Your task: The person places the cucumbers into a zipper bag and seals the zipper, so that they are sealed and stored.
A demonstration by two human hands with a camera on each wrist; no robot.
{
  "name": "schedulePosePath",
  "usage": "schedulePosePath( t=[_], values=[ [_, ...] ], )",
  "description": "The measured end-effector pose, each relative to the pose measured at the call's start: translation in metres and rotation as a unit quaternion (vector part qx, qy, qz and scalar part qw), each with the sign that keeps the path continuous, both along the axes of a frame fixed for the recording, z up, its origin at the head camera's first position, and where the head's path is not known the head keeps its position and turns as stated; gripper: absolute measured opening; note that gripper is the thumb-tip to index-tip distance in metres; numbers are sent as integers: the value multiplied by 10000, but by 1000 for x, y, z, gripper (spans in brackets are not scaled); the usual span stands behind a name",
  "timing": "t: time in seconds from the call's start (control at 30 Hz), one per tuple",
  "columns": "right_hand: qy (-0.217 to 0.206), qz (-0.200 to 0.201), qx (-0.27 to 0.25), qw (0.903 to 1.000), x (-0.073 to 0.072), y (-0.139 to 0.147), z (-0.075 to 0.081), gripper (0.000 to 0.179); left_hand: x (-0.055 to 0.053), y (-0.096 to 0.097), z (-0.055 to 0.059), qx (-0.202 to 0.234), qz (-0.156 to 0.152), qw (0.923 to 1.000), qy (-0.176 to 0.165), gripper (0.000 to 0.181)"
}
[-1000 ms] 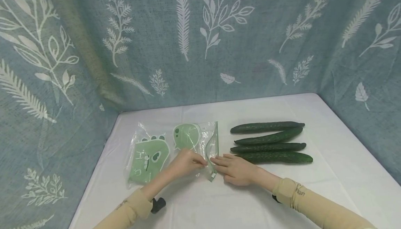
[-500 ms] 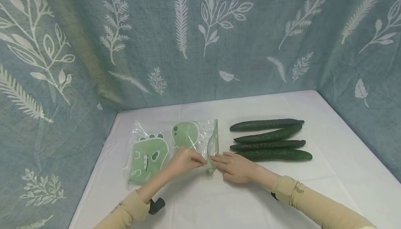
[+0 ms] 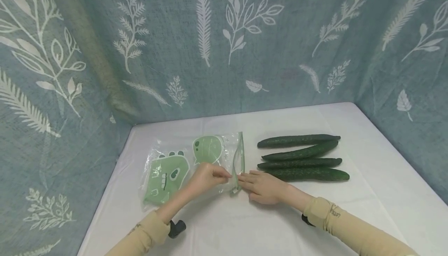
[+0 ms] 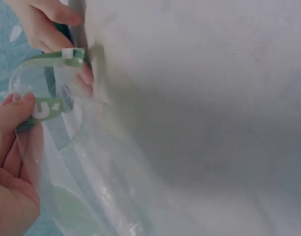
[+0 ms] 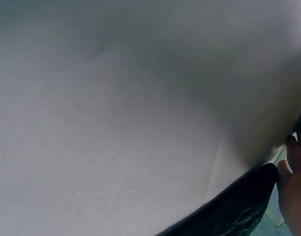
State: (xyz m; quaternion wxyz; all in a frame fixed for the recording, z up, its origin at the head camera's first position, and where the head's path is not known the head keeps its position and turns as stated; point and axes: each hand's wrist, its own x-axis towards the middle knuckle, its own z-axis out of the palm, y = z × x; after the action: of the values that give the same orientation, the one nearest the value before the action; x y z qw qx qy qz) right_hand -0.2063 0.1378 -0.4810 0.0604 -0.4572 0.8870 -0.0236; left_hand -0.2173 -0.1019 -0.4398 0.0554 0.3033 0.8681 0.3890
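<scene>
A clear zip bag (image 3: 208, 151) printed with a green dinosaur lies on the left half of the table, its green-edged mouth facing right. The thumb and fingers of my left hand (image 3: 207, 179) pinch one lip of that mouth and hold it up, parted from the other lip. A white slider (image 4: 68, 53) sits at the near end of the green edge in the left wrist view. My right hand (image 3: 265, 186) lies palm down with straight fingers at the lower lip. Several dark green cucumbers (image 3: 299, 164) lie side by side just beyond it; the nearest one's left end is partly hidden.
A white cloth (image 3: 280, 228) covers the table. Blue-green curtains (image 3: 224, 85) with white leaf prints hang behind and along both sides. Dark wrist mounts (image 3: 177, 228) show beneath the sleeves.
The bag's near mouth corner with the slider has shifted away from the person and the mouth gapes wider. The left hand keeps its pinch; both hands have barely moved. The cucumbers lie as before.
</scene>
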Motion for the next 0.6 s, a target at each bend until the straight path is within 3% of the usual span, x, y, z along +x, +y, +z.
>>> schedulePosePath(
  t=[0.23, 0.6],
  values=[
    [-343, -174, -123, 9992, -3, -1, 0, 50, -6, 0, -9, 116, 91, 9997, 176, 13],
    [-637, -318, -976, 9927, -6, 2, -2, 50, -10, -3, -21, 163, 188, 9996, 107, 14]
  ],
)
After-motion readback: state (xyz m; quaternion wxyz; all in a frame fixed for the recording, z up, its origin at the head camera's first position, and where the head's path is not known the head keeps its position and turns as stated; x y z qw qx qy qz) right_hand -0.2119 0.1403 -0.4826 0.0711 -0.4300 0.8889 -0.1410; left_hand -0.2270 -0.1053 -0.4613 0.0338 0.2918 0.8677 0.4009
